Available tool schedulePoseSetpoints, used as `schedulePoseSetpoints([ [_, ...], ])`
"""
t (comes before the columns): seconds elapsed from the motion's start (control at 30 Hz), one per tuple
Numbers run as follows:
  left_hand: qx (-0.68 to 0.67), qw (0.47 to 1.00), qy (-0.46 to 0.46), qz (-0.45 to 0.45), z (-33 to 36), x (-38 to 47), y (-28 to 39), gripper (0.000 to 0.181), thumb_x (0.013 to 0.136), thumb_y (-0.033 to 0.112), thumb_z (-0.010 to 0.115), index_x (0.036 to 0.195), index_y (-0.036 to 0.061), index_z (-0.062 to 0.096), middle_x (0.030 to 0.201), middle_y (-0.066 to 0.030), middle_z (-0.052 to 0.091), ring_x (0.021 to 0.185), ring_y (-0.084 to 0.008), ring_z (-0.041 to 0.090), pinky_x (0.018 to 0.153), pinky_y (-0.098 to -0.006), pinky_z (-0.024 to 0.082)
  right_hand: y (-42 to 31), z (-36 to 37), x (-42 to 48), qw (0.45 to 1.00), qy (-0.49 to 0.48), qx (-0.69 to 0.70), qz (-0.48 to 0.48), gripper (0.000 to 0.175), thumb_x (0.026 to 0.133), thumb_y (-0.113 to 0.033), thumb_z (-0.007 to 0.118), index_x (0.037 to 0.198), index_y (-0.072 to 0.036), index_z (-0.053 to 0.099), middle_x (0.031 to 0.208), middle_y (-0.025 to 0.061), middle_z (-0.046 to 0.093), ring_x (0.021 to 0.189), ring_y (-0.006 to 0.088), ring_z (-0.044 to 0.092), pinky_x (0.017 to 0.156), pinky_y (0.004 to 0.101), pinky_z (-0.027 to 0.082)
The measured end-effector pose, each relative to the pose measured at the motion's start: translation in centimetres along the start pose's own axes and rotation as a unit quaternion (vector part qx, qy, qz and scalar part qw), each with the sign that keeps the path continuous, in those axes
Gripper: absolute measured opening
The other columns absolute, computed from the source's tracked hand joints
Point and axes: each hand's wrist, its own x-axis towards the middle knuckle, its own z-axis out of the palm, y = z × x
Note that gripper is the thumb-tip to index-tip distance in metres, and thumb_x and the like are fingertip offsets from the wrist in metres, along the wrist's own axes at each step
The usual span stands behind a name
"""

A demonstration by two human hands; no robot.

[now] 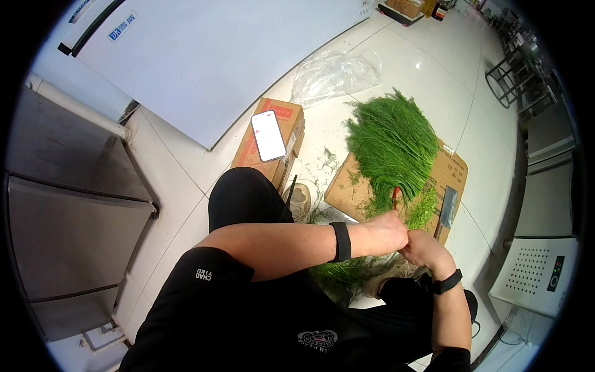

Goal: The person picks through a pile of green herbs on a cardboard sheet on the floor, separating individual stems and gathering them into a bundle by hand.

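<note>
My left hand (382, 232) and my right hand (424, 249) meet above the near edge of a flattened cardboard box (453, 162). Both have curled fingers and touch each other; whatever lies between the fingertips is too small or hidden to tell. Just beyond my left hand, a thin red thing (395, 197) stands out against a large bunch of feathery green herb, like dill or fennel fronds (395, 139), lying on the cardboard. Pale green leafy scraps (422, 209) lie beside the bunch, left of a dark flat blade-like piece (448, 207). More green fronds (341, 274) are below my forearm.
A phone (268, 136) lies on a cardboard carton (246, 149) by my knee. Beyond it are a crumpled clear plastic bag (337, 76) and a white freezer (195, 60). Steel cabinets (74, 232) stand at left, a white perforated unit (530, 274) at right, a round-based stool (502, 83) farther back.
</note>
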Motion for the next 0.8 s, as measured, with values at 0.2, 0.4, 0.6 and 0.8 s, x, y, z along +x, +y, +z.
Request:
schedulePoseSetpoints([
  [0.2, -0.010, 0.995, -0.099, -0.020, -0.3, -0.2, -0.4, 0.009, 0.070, 0.013, 0.064, 0.074, 0.0091, 0.071, 0.078, -0.0080, 0.068, 0.080, -0.0240, 0.065, 0.077, -0.0349, 0.049, -0.6, -0.6, -0.2, 1.000, 0.006, 0.013, -0.007, 0.026, 0.083, -0.029, 0.062, 0.090, -0.004, 0.066, 0.086, 0.0215, 0.065, 0.085, 0.0405, 0.062, 0.073, 0.0469, 0.049],
  [0.4, -0.002, 0.951, -0.303, -0.064, 1.0, -1.0, -1.2, 0.011, 0.073, 0.011, 0.065, 0.079, 0.0092, 0.073, 0.081, -0.0090, 0.070, 0.077, -0.0249, 0.068, 0.063, -0.0404, 0.052, 0.0, -0.6, -0.3, 0.999, 0.046, -0.008, -0.017, 0.017, 0.082, -0.020, 0.060, 0.091, -0.008, 0.067, 0.084, 0.0180, 0.066, 0.083, 0.0377, 0.063, 0.072, 0.0457, 0.050],
  [0.6, -0.004, 0.943, -0.326, -0.072, 1.0, -1.0, -1.0, 0.013, 0.076, 0.012, 0.065, 0.085, 0.0097, 0.074, 0.082, -0.0075, 0.071, 0.077, -0.0251, 0.068, 0.063, -0.0383, 0.053, 0.4, -0.5, 0.1, 0.999, 0.029, 0.003, -0.020, 0.015, 0.077, -0.012, 0.058, 0.087, -0.010, 0.068, 0.083, 0.0143, 0.068, 0.082, 0.0338, 0.064, 0.072, 0.0435, 0.051],
  [0.8, -0.002, 0.943, -0.326, -0.072, 1.0, -0.7, -1.0, 0.014, 0.076, 0.012, 0.064, 0.086, 0.0097, 0.073, 0.083, -0.0072, 0.071, 0.079, -0.0252, 0.068, 0.064, -0.0382, 0.053, -0.2, -1.2, -0.2, 0.998, 0.003, 0.019, -0.052, 0.012, 0.078, -0.016, 0.062, 0.086, -0.009, 0.069, 0.083, 0.0123, 0.068, 0.081, 0.0332, 0.064, 0.071, 0.0421, 0.051],
])
